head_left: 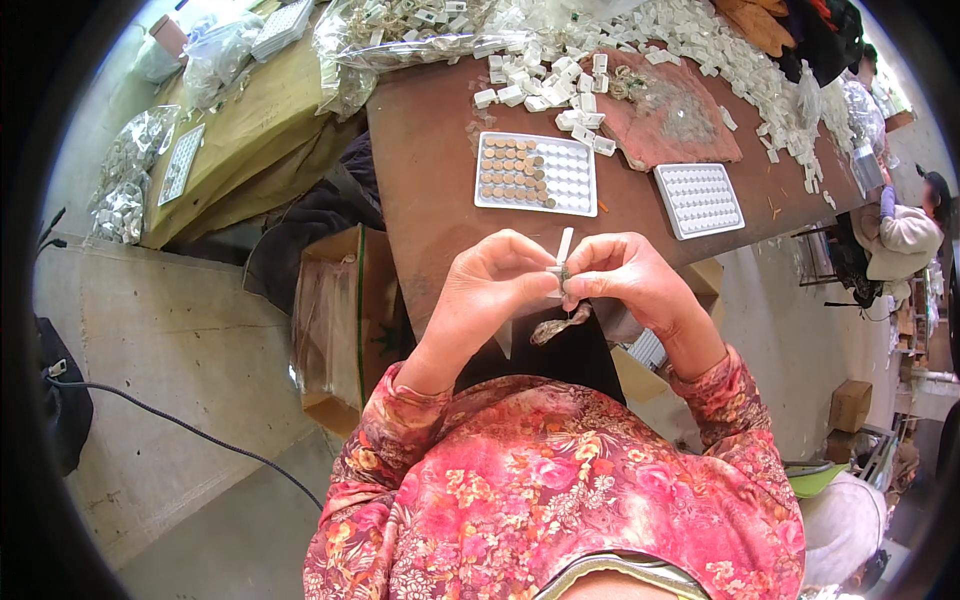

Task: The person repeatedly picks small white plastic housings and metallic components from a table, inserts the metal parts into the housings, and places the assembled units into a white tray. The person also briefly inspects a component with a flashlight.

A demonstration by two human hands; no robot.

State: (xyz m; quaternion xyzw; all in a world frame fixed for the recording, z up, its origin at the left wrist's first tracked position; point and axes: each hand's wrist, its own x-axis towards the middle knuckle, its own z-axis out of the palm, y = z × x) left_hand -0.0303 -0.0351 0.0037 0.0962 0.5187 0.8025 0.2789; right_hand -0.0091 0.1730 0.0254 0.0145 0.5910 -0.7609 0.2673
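Facing each other at the near edge of the table (430,150), the left hand (488,278) and the right hand (632,276) are held almost touching. On each, thumb and forefinger are nearly closed, and a small white piece (566,246) is pinched between them, its narrow end pointed up and slightly tilted. The other fingers are bent and partly hidden, so whether anything is touched by them cannot be told. Just below the fingertips, a brownish bundle (560,327) is hung. Beyond the hands, a white tray (572,184) is partly filled with brown discs (512,168); to its right, a second tray (700,200) is placed.
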